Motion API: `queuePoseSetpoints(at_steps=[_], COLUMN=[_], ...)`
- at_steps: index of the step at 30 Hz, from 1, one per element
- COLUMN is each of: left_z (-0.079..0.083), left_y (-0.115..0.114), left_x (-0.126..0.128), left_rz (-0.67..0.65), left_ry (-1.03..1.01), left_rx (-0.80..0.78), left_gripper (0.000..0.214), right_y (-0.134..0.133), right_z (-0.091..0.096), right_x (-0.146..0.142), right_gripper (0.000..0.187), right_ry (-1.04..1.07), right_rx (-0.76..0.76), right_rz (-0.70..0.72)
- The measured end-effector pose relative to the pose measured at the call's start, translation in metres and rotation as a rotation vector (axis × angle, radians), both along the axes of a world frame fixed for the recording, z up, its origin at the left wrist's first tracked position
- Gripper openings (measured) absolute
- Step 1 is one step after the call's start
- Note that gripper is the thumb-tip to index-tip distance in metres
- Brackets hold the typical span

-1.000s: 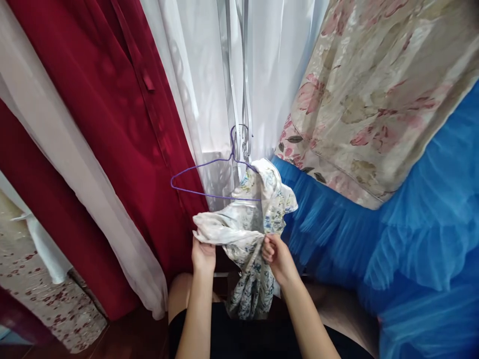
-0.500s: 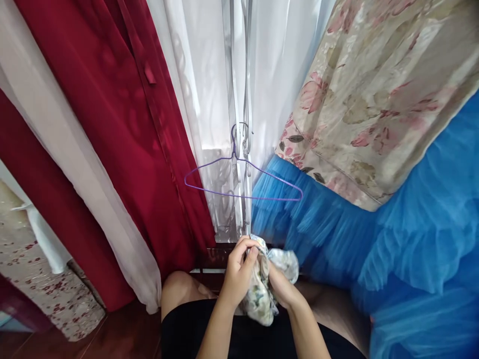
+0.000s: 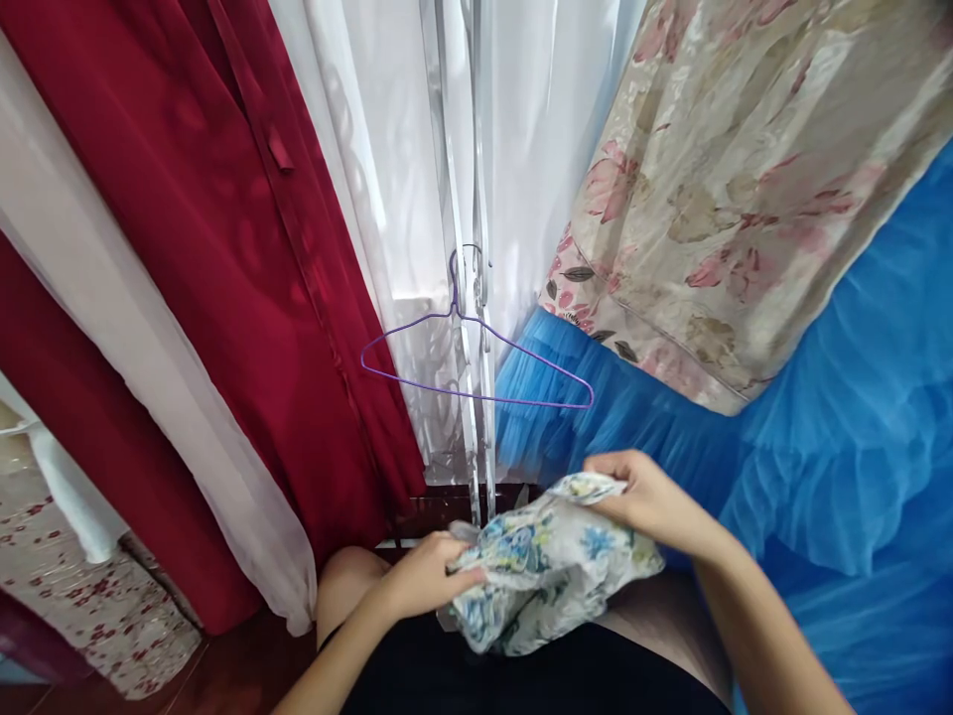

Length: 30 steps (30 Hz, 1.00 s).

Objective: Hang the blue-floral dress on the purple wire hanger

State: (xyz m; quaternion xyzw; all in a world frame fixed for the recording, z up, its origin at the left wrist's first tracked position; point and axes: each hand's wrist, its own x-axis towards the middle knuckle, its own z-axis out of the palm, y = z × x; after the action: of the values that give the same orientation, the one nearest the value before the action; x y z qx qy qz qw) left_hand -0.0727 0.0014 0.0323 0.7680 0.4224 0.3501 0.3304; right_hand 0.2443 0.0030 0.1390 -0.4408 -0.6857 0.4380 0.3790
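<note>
Between my hands, a crumpled white cloth with a blue and green floral print [image 3: 547, 556] is stretched out above my lap; its folds hide what kind of garment it is. At its left end, my left hand [image 3: 428, 574] pinches the edge between thumb and fingers. My right hand [image 3: 644, 497] grips the upper right edge, held a little higher. Just beyond the cloth, an unfilled purple wire hanger [image 3: 476, 395] hangs in front of white metal bars [image 3: 466, 377].
Dark red drapery [image 3: 298, 298] and pale sheer cloth [image 3: 171, 367] hang on the left. To the right hang a beige floral garment [image 3: 692, 228] and blue ruffled tulle [image 3: 811, 437]. White fabric [image 3: 402, 149] hangs behind the bars. Reddish tiles [image 3: 245, 655] show below.
My hands have moved apart, the right one going right and up, the left one left and down. The bunched floral cloth is now spread between them.
</note>
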Motion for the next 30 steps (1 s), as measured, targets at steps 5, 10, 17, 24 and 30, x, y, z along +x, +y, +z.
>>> queuePoseSetpoints(at_steps=[5, 10, 17, 24, 30], left_z=[0.039, 0.081, 0.094, 0.091, 0.098], left_y=[0.019, 0.014, 0.008, 0.005, 0.036], left_x=[-0.039, -0.036, -0.06, -0.086, -0.11], left_rz=[-0.049, -0.029, 0.15, 0.207, 0.188], left_ry=[0.054, -0.046, -0.168, -0.128, 0.209], left_rx=[0.155, 0.318, 0.206, 0.154, 0.39], left_gripper=[0.022, 0.033, 0.034, 0.037, 0.027], right_y=[0.067, 0.151, 0.195, 0.184, 0.159], right_z=[0.041, 0.06, 0.069, 0.056, 0.056], right_x=[0.031, 0.005, -0.05, -0.069, -0.067], right_gripper=[0.021, 0.028, 0.028, 0.025, 0.025], right_ry=[0.067, 0.214, 0.281, 0.386, 0.508], right_rx=[0.404, 0.345, -0.07, -0.179, -0.283], right_rz=[-0.288, -0.215, 0.022, 0.078, 0.122])
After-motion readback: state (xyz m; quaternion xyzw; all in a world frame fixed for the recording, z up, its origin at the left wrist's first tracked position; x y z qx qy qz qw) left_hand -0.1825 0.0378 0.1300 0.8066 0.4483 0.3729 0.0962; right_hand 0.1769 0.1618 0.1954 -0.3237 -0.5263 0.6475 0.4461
